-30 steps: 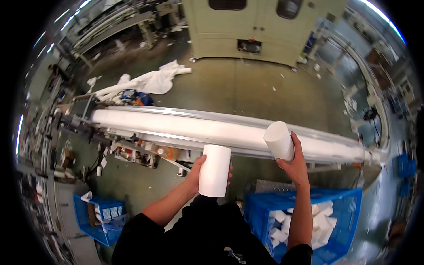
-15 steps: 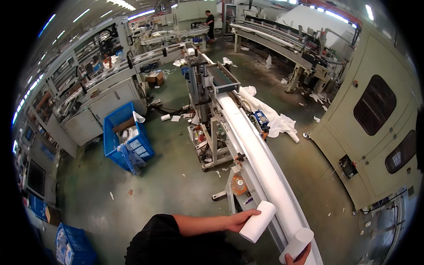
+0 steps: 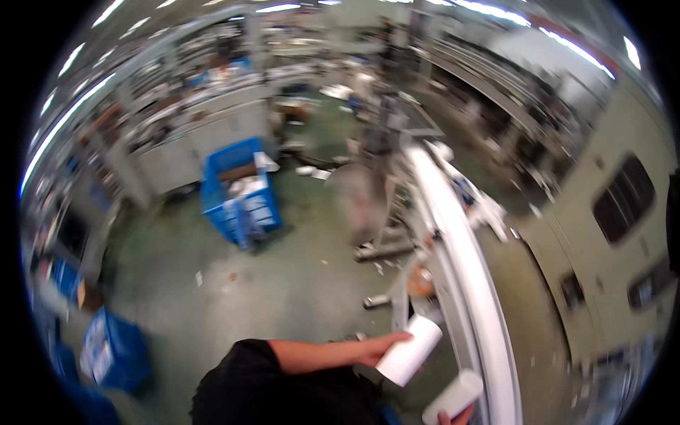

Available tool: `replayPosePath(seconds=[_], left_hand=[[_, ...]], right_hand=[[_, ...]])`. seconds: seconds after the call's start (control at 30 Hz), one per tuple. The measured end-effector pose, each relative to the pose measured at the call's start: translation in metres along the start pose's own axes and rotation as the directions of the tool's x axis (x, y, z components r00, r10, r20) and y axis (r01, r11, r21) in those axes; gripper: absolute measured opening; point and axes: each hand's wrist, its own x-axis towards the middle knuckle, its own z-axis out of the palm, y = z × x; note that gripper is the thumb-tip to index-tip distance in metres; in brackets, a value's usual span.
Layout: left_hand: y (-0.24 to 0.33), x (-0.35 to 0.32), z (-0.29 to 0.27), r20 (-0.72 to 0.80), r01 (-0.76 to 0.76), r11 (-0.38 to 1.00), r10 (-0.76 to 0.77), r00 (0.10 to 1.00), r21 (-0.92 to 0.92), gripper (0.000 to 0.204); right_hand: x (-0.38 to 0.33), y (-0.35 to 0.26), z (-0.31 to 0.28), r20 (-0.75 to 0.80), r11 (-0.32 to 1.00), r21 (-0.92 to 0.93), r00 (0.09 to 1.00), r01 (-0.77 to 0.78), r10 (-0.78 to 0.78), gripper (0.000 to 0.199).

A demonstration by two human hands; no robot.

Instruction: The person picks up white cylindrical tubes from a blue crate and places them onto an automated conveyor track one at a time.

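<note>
My left hand [image 3: 384, 347] is closed around a white paper roll [image 3: 412, 348], which it holds tilted beside the conveyor. A second white paper roll [image 3: 454, 398] is in my right hand [image 3: 457, 416], at the lower edge of the picture; only some of those fingers show. Both rolls are apart from each other, on the near left side of the conveyor [image 3: 489, 368]. Along that conveyor runs a long line of white rolls [image 3: 464, 262], smeared together by motion blur.
A blue crate [image 3: 212, 191] with white pieces stands on the floor at left, and another blue crate [image 3: 131, 354] is at lower left. A large beige machine cabinet [image 3: 567, 283] rises at right. White scraps [image 3: 489, 212] lie beyond the conveyor. Machines line the back.
The view has swung left and blurred, so the surroundings sit farther right. The right-hand roll has shifted from over the conveyor to its left side. Both hands keep their rolls.
</note>
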Motion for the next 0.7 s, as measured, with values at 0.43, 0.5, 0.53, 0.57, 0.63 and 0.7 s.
replayPosePath(seconds=[0.43, 0.5, 0.53, 0.57, 0.63, 0.7], left_hand=[[0.044, -0.007, 0.003, -0.183, 0.165, 0.953, -0.12, 0.976, 0.253, 0.069], [0.052, 0.004, -0.003, -0.161, 0.227, 0.936, -0.188, 0.969, 0.27, 0.068], [0.056, 0.012, -0.005, -0.153, 0.25, 0.928, -0.214, 0.965, 0.276, 0.068], [0.058, 0.02, -0.005, -0.143, 0.268, 0.922, -0.236, 0.961, 0.279, 0.068], [0.057, 0.031, 0.001, -0.131, 0.31, 0.9, -0.282, 0.95, 0.308, 0.068], [0.049, 0.045, 0.007, -0.111, 0.343, 0.879, -0.325, 0.939, 0.331, 0.067]], right_hand=[[-0.042, -0.012, 0.074, -0.245, 0.988, 0.136, 0.969, 0.075, -0.039, 0.091], [-0.057, 0.005, 0.082, -0.352, 0.974, 0.202, 0.936, 0.098, -0.021, 0.093], [-0.065, 0.013, 0.085, -0.417, 0.969, 0.213, 0.908, 0.123, -0.023, 0.094], [-0.073, 0.017, 0.086, -0.477, 0.965, 0.218, 0.878, 0.147, -0.026, 0.094], [-0.094, 0.032, 0.085, -0.63, 0.933, 0.289, 0.776, 0.215, 0.016, 0.091], [-0.116, 0.044, 0.075, -0.736, 0.829, 0.405, 0.676, 0.385, 0.046, 0.084]])
